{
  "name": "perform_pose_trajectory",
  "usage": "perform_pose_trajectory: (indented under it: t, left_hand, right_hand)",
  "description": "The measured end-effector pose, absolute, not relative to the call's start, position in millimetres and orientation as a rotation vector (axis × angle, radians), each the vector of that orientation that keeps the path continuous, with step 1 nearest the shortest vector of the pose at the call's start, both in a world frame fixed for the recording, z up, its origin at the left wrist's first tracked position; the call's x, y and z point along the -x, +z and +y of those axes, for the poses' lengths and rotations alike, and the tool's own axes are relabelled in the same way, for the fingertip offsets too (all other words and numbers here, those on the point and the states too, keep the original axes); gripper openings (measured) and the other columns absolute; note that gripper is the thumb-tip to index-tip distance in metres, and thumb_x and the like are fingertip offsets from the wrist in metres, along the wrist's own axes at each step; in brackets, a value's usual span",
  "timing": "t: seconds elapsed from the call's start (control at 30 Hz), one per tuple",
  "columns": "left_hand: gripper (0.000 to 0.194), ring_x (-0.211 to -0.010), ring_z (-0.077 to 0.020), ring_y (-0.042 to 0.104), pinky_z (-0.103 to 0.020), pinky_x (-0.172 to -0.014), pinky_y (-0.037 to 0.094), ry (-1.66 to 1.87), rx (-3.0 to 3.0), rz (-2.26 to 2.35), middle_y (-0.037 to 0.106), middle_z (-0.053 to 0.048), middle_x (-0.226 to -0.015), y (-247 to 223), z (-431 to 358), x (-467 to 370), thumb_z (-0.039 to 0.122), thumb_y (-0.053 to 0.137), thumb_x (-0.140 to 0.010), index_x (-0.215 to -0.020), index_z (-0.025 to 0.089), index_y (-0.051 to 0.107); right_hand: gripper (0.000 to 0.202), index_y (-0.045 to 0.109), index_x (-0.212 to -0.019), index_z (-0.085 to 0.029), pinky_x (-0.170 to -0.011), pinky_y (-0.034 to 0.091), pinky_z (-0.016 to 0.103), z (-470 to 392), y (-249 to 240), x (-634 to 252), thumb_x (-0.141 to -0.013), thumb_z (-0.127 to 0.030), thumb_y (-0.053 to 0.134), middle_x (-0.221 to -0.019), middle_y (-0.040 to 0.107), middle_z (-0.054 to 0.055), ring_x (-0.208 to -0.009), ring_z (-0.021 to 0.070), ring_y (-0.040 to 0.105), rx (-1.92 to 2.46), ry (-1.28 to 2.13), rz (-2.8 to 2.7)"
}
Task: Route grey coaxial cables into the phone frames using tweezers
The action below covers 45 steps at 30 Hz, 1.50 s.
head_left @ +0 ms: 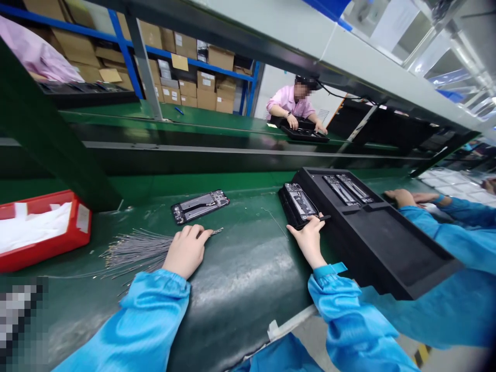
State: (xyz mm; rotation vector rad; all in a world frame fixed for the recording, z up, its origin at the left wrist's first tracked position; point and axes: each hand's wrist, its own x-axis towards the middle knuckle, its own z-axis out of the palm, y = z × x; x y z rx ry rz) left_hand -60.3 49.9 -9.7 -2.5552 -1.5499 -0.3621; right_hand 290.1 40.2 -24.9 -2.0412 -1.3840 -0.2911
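My left hand (pixel 186 250) rests on the near end of a fanned bundle of thin grey cables (pixel 139 249), its fingers closed round their tips. Just beyond it a phone frame (pixel 200 205) lies on the green table. My right hand (pixel 309 236) pinches a thin black tool (pixel 323 218) at the lower edge of a black holder. In that holder sits a second phone frame (pixel 300 201). A single thin cable (pixel 276 222) lies between my hands.
A black foam tray (pixel 403 243) with two phone frames (pixel 346 189) stands at the right. A red bin (pixel 79 227) with white material is at the left. Another person's hands (pixel 403 198) are beyond the tray. Across the bench a person (pixel 293 106) in pink handles a tray.
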Motion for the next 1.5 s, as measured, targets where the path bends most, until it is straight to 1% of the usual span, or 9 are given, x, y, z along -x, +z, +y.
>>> perform_pose_trajectory:
  t: [0.13, 0.23, 0.4, 0.57, 0.83, 0.97, 1.23, 1.5]
  left_hand:
    - [0.039, -0.091, -0.023, 0.048, -0.033, -0.072, 0.04, -0.371, 2.566, -1.567, 0.056, -0.007, -0.1, -8, 49, 60, 0.007, 0.041, -0.078, -0.109, 0.023, 0.058]
    - [0.039, -0.092, -0.0234, 0.048, -0.034, -0.073, 0.04, -0.361, 2.574, -1.578, 0.056, -0.007, -0.101, -8, 49, 60, 0.007, 0.041, -0.079, -0.11, 0.023, 0.057]
    - [0.039, -0.093, -0.0235, 0.048, -0.034, -0.075, 0.04, -0.369, 2.589, -1.587, 0.055, -0.007, -0.102, -9, 50, 60, 0.007, 0.042, -0.078, -0.111, 0.023, 0.057]
    - [0.04, -0.094, -0.0229, 0.047, -0.034, -0.076, 0.04, -0.381, 2.594, -1.623, 0.055, -0.007, -0.102, -9, 49, 58, 0.006, 0.041, -0.078, -0.111, 0.024, 0.057]
    - [0.047, -0.094, -0.0209, 0.046, -0.033, -0.078, 0.039, -0.397, 2.622, -1.71, 0.054, -0.006, -0.102, -9, 47, 55, 0.0, 0.035, -0.077, -0.111, 0.025, 0.056]
    - [0.049, -0.095, -0.0205, 0.046, -0.034, -0.079, 0.039, -0.387, 2.625, -1.742, 0.053, -0.006, -0.103, -11, 45, 57, -0.001, 0.034, -0.076, -0.112, 0.025, 0.055]
    - [0.049, -0.093, -0.0202, 0.048, -0.032, -0.077, 0.041, -0.436, 2.599, -1.69, 0.054, -0.006, -0.102, -15, 45, 59, -0.001, 0.035, -0.074, -0.111, 0.026, 0.056]
    - [0.05, -0.094, -0.0199, 0.048, -0.032, -0.079, 0.042, -0.445, 2.614, -1.733, 0.054, -0.005, -0.103, -19, 43, 60, 0.0, 0.035, -0.074, -0.111, 0.027, 0.055]
  right_hand:
    - [0.057, 0.034, -0.104, -0.011, -0.081, 0.045, 0.044, 46, -23, -287, -0.065, -0.038, 0.065, -0.125, 0.024, 0.026, -0.119, 0.0406, 0.034, 2.054, -0.313, -1.382]
    - [0.053, 0.035, -0.103, -0.012, -0.081, 0.045, 0.044, 50, -22, -286, -0.065, -0.034, 0.064, -0.123, 0.026, 0.024, -0.116, 0.0394, 0.038, 2.067, -0.321, -1.381]
    - [0.05, 0.035, -0.101, -0.015, -0.076, 0.046, 0.043, 58, -23, -288, -0.064, -0.034, 0.062, -0.118, 0.03, 0.02, -0.107, 0.0357, 0.046, 2.081, -0.317, -1.378]
    - [0.051, 0.034, -0.102, -0.015, -0.072, 0.046, 0.041, 87, -21, -294, -0.064, -0.035, 0.062, -0.115, 0.032, 0.018, -0.095, 0.0312, 0.053, 2.07, -0.299, -1.407]
    - [0.048, 0.036, -0.099, -0.015, -0.066, 0.045, 0.038, 157, -8, -302, -0.063, -0.033, 0.062, -0.107, 0.035, 0.014, -0.081, 0.0268, 0.056, 2.051, -0.29, -1.488]
    - [0.047, 0.037, -0.099, -0.016, -0.068, 0.044, 0.038, 178, -7, -302, -0.063, -0.033, 0.062, -0.105, 0.035, 0.012, -0.081, 0.0256, 0.056, 2.068, -0.281, -1.518]
    - [0.048, 0.035, -0.101, -0.017, -0.066, 0.043, 0.036, 212, -7, -308, -0.065, -0.033, 0.061, -0.104, 0.035, 0.011, -0.081, 0.0244, 0.056, 2.119, -0.259, -1.526]
    - [0.05, 0.035, -0.103, -0.016, -0.066, 0.043, 0.037, 265, -12, -309, -0.064, -0.033, 0.063, -0.105, 0.035, 0.013, -0.083, 0.025, 0.055, 2.135, -0.245, -1.497]
